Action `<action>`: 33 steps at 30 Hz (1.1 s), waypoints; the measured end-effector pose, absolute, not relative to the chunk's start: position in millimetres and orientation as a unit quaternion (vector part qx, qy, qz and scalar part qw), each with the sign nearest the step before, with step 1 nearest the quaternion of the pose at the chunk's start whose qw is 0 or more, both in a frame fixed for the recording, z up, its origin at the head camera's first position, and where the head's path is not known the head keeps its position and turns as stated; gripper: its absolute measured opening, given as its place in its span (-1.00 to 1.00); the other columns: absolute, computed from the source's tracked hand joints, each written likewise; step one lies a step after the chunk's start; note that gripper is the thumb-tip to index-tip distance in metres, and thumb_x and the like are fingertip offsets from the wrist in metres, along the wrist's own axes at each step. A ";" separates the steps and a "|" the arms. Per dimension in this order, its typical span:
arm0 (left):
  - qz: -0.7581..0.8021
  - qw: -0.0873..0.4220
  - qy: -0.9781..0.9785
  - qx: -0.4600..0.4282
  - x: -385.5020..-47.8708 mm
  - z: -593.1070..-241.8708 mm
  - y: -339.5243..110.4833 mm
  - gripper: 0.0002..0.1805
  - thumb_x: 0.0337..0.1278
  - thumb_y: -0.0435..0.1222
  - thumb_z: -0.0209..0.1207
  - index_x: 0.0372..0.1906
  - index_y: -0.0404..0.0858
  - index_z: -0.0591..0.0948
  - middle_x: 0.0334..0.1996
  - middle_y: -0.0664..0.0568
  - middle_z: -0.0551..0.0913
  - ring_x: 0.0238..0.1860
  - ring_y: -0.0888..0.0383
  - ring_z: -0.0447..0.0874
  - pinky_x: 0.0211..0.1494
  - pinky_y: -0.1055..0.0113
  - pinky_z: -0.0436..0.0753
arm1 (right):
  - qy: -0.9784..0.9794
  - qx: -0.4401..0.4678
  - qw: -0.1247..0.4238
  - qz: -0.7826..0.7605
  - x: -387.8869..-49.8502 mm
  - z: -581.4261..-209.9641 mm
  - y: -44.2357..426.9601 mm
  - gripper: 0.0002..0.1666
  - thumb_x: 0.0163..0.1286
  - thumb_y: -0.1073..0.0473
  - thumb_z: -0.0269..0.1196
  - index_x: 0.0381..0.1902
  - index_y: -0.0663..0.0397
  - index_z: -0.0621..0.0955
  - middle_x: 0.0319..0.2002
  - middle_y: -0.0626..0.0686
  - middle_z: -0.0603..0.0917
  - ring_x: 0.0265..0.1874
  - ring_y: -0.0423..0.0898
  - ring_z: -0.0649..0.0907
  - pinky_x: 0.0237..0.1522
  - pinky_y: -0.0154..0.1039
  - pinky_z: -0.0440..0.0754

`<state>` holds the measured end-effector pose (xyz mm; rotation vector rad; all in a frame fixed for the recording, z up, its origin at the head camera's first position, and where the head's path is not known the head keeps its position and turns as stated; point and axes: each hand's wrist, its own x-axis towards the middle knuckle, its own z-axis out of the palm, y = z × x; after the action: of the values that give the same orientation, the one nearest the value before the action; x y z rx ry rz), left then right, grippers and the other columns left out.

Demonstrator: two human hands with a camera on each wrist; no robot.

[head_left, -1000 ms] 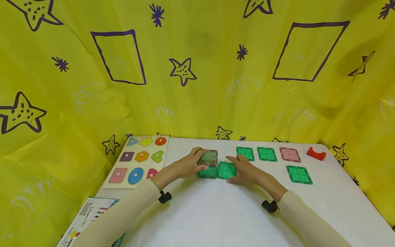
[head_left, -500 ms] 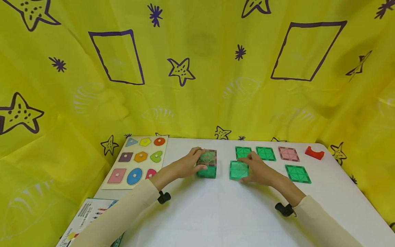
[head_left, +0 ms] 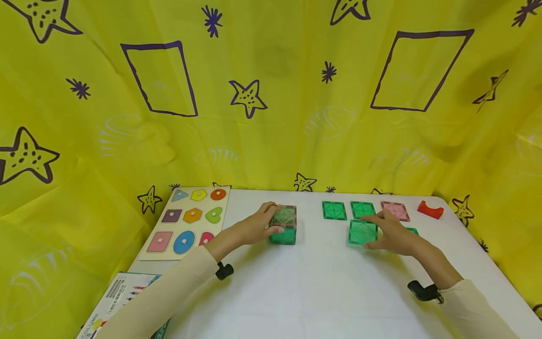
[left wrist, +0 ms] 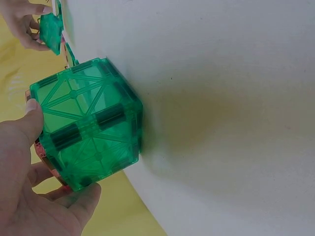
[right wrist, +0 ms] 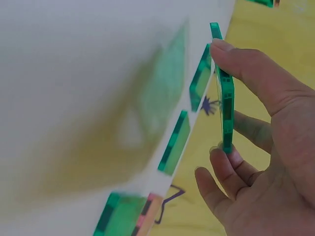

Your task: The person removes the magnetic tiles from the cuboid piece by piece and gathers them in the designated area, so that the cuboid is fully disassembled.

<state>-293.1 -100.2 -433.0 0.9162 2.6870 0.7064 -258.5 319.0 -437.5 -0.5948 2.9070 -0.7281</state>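
A cube [head_left: 283, 235] built of translucent magnetic tiles, with green sides and a pinkish top, stands on the white table. My left hand [head_left: 259, 226] grips it from the left; in the left wrist view, thumb and fingers hold two opposite sides of the cube [left wrist: 88, 123]. My right hand [head_left: 391, 235] pinches a green square magnetic tile [head_left: 362, 232] by opposite edges. In the right wrist view this tile [right wrist: 226, 103] is raised off the table, casting a green tint below. Behind it lie two flat green tiles [head_left: 334, 210] and a pink tile [head_left: 395, 211]. Another green tile [head_left: 412, 230] is mostly hidden by my right hand.
At the back right sits a red curved block [head_left: 430, 210]. A wooden shape puzzle board [head_left: 158, 254] lies on the left, with a printed box [head_left: 111, 301] nearer me. A yellow patterned curtain [head_left: 279, 141] closes off the table's far edge.
My right hand has carried the green tile away from beside the cube, to the right. My left hand stays on the cube.
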 end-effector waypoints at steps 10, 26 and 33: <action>0.247 0.108 0.910 0.316 -295.5 -436.0 -100.5 -0.16 0.59 0.07 0.11 0.70 -0.20 0.08 0.64 -0.27 0.03 0.53 -0.19 0.34 0.55 -0.07 0.41 | 0.957 -0.162 0.090 -0.221 -262.2 -450.1 348.7 -0.02 0.16 -0.08 0.62 0.43 0.25 0.52 0.04 0.37 0.47 -0.05 0.14 0.46 -0.21 -0.10 0.54; 0.245 0.103 0.909 0.320 -293.4 -433.2 -99.8 -0.17 0.60 0.02 0.11 0.69 -0.24 0.09 0.62 -0.30 0.03 0.53 -0.20 0.32 0.56 -0.07 0.40 | 0.960 -0.160 0.106 -0.202 -271.1 -451.4 352.7 -0.39 0.21 -0.01 0.59 0.10 0.14 0.62 0.23 0.42 0.57 0.18 0.39 0.50 0.19 0.54 0.47; 0.239 0.101 0.912 0.318 -292.8 -433.0 -99.6 -0.17 0.60 0.03 0.11 0.69 -0.23 0.08 0.62 -0.28 0.04 0.53 -0.19 0.33 0.55 -0.06 0.41 | 0.962 -0.171 0.105 -0.183 -269.9 -447.0 350.7 -0.41 0.21 0.01 0.59 0.10 0.14 0.65 0.23 0.40 0.60 0.19 0.42 0.50 0.19 0.55 0.47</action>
<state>-292.8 -99.6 -433.0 0.9395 2.6929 0.7068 -269.9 350.7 -447.0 -0.5050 2.8361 -0.5382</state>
